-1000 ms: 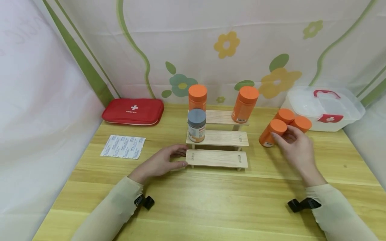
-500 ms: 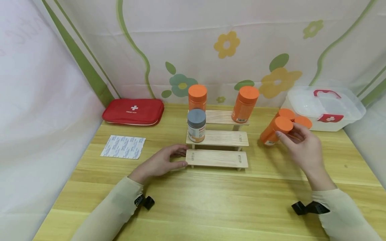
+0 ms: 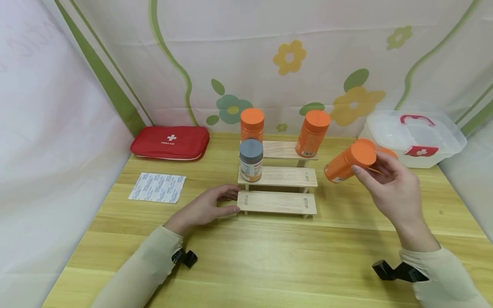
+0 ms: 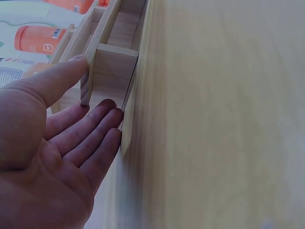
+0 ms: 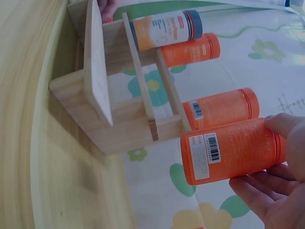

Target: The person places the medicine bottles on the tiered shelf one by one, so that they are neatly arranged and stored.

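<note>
My right grip pinches an orange pill bottle, tilted and held above the tabletop just right of the three-tier wooden shelf; its white label carries a barcode, the print too blurred for me to read. My left grip has its fingers loosely extended, touching the left end of the shelf's bottom tier. The red pouch reads FIRST AID beneath a white cross, and the script letters Happ show on the flowered backdrop

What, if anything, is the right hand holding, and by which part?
The right hand holds an orange bottle near its cap, thumb on one side, fingers on the other.
</note>
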Demonstrator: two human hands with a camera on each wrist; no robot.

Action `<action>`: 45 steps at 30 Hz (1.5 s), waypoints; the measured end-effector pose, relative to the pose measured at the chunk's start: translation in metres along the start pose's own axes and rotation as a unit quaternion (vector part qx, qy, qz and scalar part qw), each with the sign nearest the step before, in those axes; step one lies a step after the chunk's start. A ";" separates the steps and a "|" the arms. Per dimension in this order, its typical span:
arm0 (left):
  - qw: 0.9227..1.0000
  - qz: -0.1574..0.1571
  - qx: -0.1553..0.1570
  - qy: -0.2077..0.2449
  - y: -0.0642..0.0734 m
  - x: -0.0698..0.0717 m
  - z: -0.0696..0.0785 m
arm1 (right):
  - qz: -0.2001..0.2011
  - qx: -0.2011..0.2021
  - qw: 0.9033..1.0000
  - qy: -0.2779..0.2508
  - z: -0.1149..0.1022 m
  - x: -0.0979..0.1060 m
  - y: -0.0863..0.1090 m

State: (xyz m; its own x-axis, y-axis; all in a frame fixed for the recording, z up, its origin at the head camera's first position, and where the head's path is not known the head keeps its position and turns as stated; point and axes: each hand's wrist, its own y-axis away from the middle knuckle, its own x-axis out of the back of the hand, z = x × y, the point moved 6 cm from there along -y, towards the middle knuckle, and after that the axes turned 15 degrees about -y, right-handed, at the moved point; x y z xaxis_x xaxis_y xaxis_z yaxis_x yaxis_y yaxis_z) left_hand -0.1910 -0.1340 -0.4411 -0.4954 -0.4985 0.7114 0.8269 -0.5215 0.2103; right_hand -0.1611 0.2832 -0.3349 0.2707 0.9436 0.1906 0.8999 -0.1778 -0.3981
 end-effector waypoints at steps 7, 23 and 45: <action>1.000 -0.001 0.000 -0.006 -0.001 0.000 -0.001 | -0.021 0.028 0.999 -0.011 -0.017 -0.019 0.000; 1.000 -0.001 0.000 -0.005 -0.001 0.001 0.003 | -0.090 0.029 0.995 -0.029 -0.018 -0.062 -0.005; 1.000 0.005 -0.001 -0.007 0.000 0.001 0.001 | -0.125 0.036 0.991 -0.012 -0.023 -0.084 -0.010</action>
State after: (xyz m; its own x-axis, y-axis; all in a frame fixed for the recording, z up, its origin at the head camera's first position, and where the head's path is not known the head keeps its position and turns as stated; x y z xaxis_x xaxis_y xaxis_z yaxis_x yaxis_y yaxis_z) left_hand -0.1912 -0.1339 -0.4402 -0.4832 -0.4935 0.7232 0.8312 -0.5180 0.2020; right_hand -0.1845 0.1990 -0.3261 0.0339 0.9620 0.2710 0.9108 0.0819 -0.4047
